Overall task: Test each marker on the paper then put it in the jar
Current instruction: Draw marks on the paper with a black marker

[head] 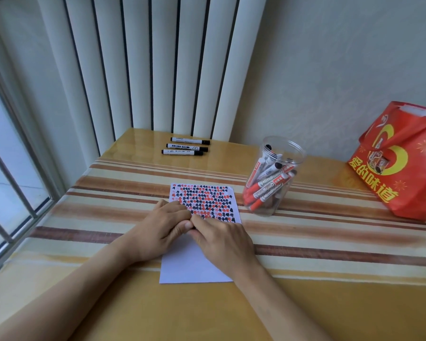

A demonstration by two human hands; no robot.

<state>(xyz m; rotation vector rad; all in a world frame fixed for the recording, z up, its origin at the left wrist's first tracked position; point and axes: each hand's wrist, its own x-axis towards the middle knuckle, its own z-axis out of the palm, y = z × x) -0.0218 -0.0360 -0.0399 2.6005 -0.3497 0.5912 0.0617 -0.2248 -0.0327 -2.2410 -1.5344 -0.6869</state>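
Both hands, left [160, 226] and right [220, 238], meet curled on the paper [194, 264]; held item indiscernible. Jar [272, 178] nearby holds markers.

With the paper [202, 232] at the table's [330, 303] centre under both hands, three markers [186, 146] lie at twelve o'clock, the jar [271, 178] at two, the bag [401, 163] at three.

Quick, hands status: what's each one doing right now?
Left hand: fingers curled, meeting the right over the paper; contents hidden.
Right hand: same, cannot tell.
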